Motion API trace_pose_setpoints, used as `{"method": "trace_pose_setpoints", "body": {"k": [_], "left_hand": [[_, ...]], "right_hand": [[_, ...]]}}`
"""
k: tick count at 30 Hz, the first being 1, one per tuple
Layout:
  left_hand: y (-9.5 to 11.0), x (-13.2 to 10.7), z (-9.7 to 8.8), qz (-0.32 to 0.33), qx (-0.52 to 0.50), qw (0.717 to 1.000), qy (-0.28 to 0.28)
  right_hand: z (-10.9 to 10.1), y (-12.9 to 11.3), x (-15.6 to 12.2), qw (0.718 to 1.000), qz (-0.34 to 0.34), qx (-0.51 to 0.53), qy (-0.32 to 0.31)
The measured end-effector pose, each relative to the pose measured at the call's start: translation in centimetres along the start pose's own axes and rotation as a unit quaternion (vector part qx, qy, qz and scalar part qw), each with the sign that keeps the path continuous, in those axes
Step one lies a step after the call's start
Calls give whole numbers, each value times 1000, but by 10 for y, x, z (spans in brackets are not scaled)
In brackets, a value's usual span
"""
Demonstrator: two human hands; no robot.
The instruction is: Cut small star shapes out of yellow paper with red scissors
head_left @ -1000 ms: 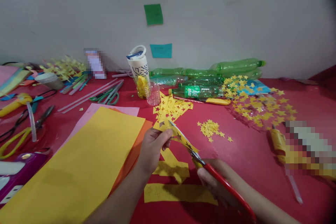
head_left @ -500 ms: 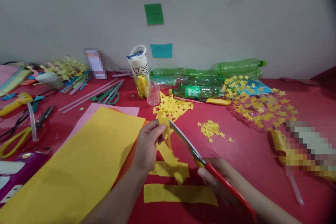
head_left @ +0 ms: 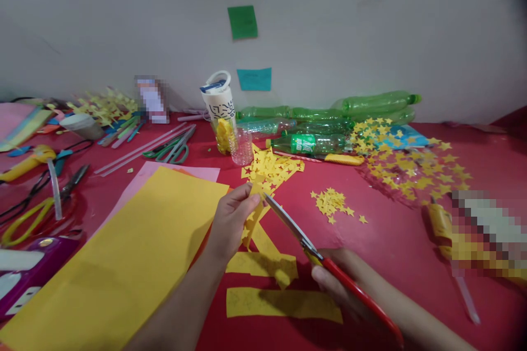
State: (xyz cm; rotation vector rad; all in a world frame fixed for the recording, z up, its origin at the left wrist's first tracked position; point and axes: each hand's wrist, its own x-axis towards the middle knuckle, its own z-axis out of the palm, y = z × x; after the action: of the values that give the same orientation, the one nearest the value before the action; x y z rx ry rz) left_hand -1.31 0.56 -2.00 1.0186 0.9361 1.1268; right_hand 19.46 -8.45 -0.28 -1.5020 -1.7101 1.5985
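Note:
My left hand (head_left: 233, 219) pinches a narrow yellow paper strip (head_left: 258, 186), its lower end hanging below the fingers. Red-handled scissors (head_left: 302, 241) are in my right hand (head_left: 337, 277), their blade tips touching or very near the strip's right edge; the blades look nearly together. Beneath the hands lie more yellow paper strips (head_left: 284, 304), the nearest with faint star outlines. Beyond them are yellow offcuts with star-shaped holes (head_left: 274, 167). To the right is a small pile of cut yellow stars (head_left: 329, 203). A large yellow paper sheet (head_left: 123, 252) lies left, partly behind my left forearm.
Green plastic bottles (head_left: 313, 143) line the wall behind a clear cup (head_left: 241, 147) and a white patterned cup (head_left: 218, 101). Yellow stars (head_left: 411, 167) spread at the right, near a yellow glue gun (head_left: 440, 225). Yellow-handled scissors (head_left: 31, 222) lie left on the red table (head_left: 391, 263).
The paper strip in my left hand has turned slightly, and its hanging end has swung left. The scissor tips have shifted a little left and down.

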Motion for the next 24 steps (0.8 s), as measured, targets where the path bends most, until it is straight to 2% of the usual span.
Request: {"method": "trace_pose_setpoints", "body": {"k": [4, 8, 13, 17, 24], "left_hand": [[0, 1, -1, 8, 12, 1000, -5], [-1, 0, 3, 7, -9, 1000, -28], [1, 0, 7, 3, -15, 999, -41], [9, -2, 9, -6, -32, 998, -54], [11, 0, 9, -27, -11, 999, -13]], "right_hand": [[3, 8, 6, 1000, 13, 11, -8], [7, 10, 7, 998, 34, 49, 15], [8, 8, 7, 997, 5, 66, 25], [5, 7, 7, 998, 7, 62, 16], [5, 16, 10, 999, 10, 46, 22]]}}
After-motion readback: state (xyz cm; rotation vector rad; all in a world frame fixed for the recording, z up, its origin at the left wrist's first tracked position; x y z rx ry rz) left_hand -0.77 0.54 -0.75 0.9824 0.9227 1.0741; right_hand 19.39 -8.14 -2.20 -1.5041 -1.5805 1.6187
